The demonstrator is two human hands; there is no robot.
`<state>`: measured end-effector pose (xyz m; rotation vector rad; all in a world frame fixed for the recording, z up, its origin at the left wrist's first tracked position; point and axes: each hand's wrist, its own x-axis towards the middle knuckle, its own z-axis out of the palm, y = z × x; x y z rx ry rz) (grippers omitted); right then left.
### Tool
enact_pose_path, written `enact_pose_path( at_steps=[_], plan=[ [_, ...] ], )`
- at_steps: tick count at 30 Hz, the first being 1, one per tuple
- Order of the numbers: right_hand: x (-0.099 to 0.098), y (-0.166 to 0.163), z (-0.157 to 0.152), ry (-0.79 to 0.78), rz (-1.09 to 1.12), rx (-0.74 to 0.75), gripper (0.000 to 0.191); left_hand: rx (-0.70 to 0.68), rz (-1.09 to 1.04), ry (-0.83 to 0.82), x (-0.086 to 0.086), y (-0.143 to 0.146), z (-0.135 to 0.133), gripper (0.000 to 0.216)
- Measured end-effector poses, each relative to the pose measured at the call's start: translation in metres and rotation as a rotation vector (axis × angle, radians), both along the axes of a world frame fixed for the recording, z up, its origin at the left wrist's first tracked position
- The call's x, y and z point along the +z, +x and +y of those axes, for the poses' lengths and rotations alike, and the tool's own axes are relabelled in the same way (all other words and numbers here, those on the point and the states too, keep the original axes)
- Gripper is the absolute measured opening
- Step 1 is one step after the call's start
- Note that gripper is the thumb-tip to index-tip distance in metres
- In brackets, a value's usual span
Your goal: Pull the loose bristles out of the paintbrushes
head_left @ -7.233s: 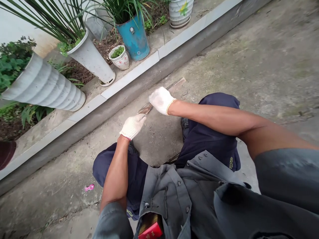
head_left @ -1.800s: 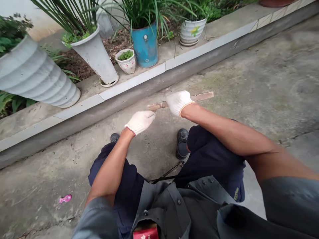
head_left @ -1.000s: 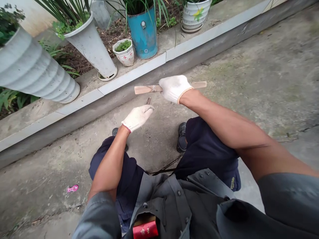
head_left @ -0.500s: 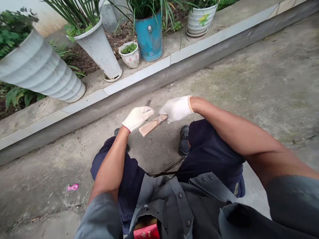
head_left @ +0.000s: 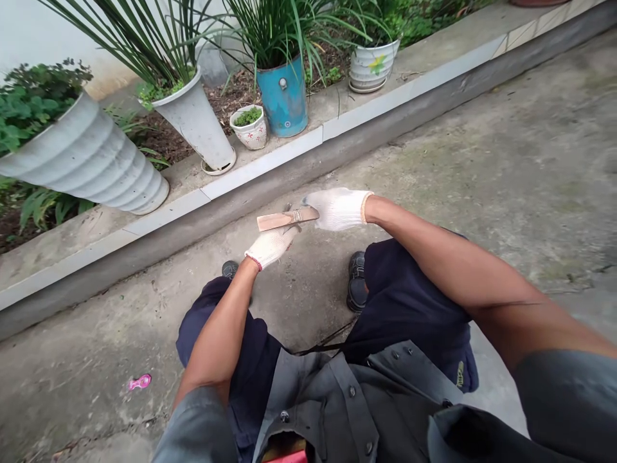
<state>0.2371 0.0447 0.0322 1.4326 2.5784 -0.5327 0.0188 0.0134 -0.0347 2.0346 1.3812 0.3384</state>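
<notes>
My right hand [head_left: 337,209], in a white knitted glove, is closed on the narrow end of a flat wooden piece [head_left: 274,221]. Light wire [head_left: 297,215] is wound several times round the wood close to my fingers. The piece lies nearly level, its broad end pointing left. Just below it is my gloved left hand [head_left: 272,246], fingers closed and partly hidden behind the wood. A thin dark rod-like tool seems to be in that hand; only a short tip shows above the wood, and its kind cannot be made out.
A low concrete ledge [head_left: 263,168] with a pale tiled edge runs across the front. Potted plants stand on it, among them a blue metal bucket [head_left: 283,99] and a tall white pot [head_left: 197,122]. A pink object [head_left: 139,382] lies on the concrete ground at left.
The wooden piece has turned from slanting down-left to nearly level, and its broad end has risen. My left hand has shifted right and lower, now partly behind the wood. The view has tilted slightly upward.
</notes>
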Motion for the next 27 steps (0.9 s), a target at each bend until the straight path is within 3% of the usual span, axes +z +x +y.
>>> enact_pose_path(
  at_steps=[2,8,15,21,27],
  plan=[
    [-0.001,0.002,-0.001,0.021,0.032,0.022,0.040,0.001,0.006,-0.007,-0.003,-0.003,0.002,0.035],
    [-0.014,0.001,0.004,0.138,0.233,0.037,0.076,0.011,0.032,-0.031,-0.008,-0.010,0.006,0.041],
    [-0.007,-0.007,0.001,0.152,0.188,0.169,0.034,-0.013,0.072,0.027,-0.008,-0.010,0.004,0.039],
    [-0.011,-0.004,0.003,0.169,0.167,0.070,0.037,-0.044,0.088,0.011,0.002,-0.007,-0.001,0.042],
    [-0.005,-0.007,0.002,0.215,0.042,-0.028,0.038,-0.095,0.098,-0.025,0.007,-0.004,-0.005,0.031]
  ],
)
